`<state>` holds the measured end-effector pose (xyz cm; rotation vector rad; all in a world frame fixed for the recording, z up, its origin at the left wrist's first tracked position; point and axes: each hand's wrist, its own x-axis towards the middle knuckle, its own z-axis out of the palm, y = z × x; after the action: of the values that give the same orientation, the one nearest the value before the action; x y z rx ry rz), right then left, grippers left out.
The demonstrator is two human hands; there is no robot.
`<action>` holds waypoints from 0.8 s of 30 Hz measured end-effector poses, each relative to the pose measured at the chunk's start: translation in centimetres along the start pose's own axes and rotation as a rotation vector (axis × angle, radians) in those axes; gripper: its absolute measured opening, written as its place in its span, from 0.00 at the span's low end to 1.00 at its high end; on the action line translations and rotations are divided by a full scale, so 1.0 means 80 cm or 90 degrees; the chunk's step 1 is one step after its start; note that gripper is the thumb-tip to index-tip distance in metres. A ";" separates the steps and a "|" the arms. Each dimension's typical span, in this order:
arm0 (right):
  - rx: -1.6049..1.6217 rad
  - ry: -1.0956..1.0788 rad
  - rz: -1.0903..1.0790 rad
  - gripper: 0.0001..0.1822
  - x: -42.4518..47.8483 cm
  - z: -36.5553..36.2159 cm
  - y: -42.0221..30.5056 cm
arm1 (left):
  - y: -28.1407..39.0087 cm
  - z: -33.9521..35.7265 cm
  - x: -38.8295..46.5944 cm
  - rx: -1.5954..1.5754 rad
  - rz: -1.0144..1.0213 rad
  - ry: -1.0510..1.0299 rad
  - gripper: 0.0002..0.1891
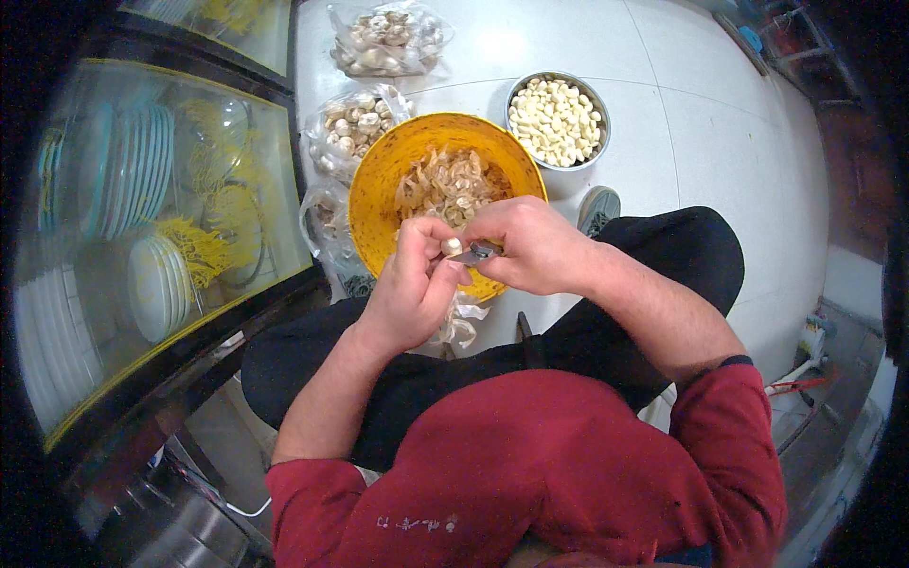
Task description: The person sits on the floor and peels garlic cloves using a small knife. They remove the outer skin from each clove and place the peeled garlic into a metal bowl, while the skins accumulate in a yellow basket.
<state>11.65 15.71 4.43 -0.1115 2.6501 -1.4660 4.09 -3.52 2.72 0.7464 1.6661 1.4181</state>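
Between the thumb and fingers of my left hand (415,284) is a garlic clove (451,246), pale with some skin on it. My right hand (536,245) grips a small knife (471,255), its blade against or very near the clove and my left thumb. Both hands are over the near rim of a yellow bucket (383,170). Papery garlic skins (451,181) lie heaped inside it. Beyond it to the right stands a round metal bowl (607,135) full of peeled garlic cloves (554,121).
Left of the bucket are plastic bags of garlic bulbs (358,124), with another bag (387,39) farther back. A glass-fronted cabinet (284,213) with stacked plates (156,287) stands close on the left. Loose skins (461,323) hang below the bucket's near rim. My shoe (600,207) is below the bowl.
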 end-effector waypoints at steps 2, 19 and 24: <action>0.006 -0.008 -0.001 0.12 0.001 0.000 0.003 | 0.000 0.000 0.000 0.001 -0.008 0.001 0.14; -0.023 0.004 0.016 0.10 0.001 0.002 0.001 | 0.014 0.002 0.000 -0.064 -0.062 -0.017 0.13; 0.113 0.008 0.036 0.09 -0.002 -0.003 0.000 | 0.021 -0.003 0.003 -0.124 -0.105 -0.047 0.13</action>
<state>11.80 15.92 4.60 -0.0121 2.4962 -1.6788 3.66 -3.15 4.31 0.5324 1.4735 1.3940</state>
